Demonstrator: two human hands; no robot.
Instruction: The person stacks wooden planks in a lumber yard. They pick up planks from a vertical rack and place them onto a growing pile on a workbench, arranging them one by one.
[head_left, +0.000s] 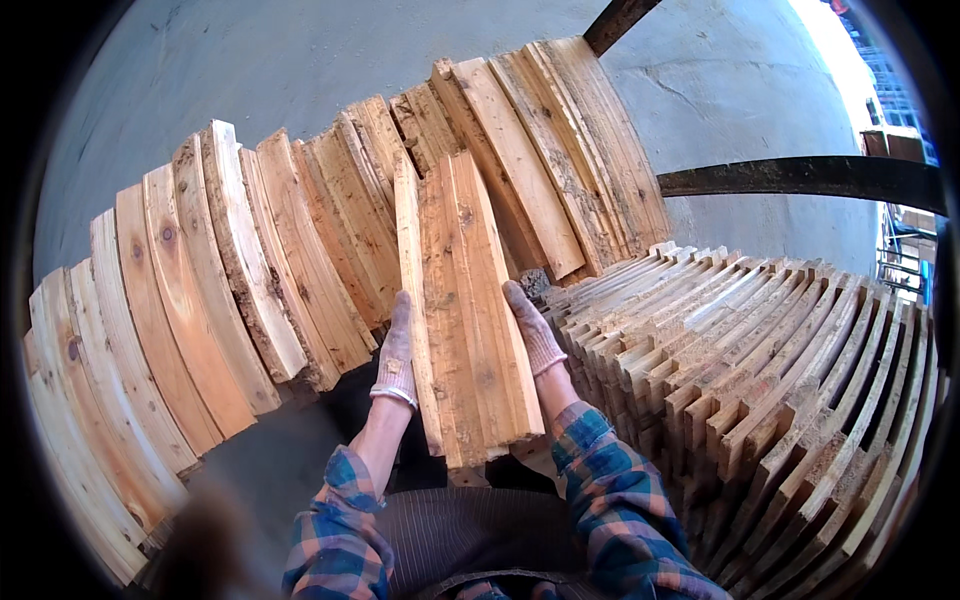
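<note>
The pale-gloved left hand and right hand clamp long tan wooden planks, undersides hidden; shifting them likely needs even pressure.

Gloved hands: two, left hand and right hand. Plaid sleeves: two. Held bundle of boards: one. Long row of boards: one. Right-hand stack of boards: one (individual boards overlap too much for a sure count). Dark bars: two. Striped garment: one.
</note>
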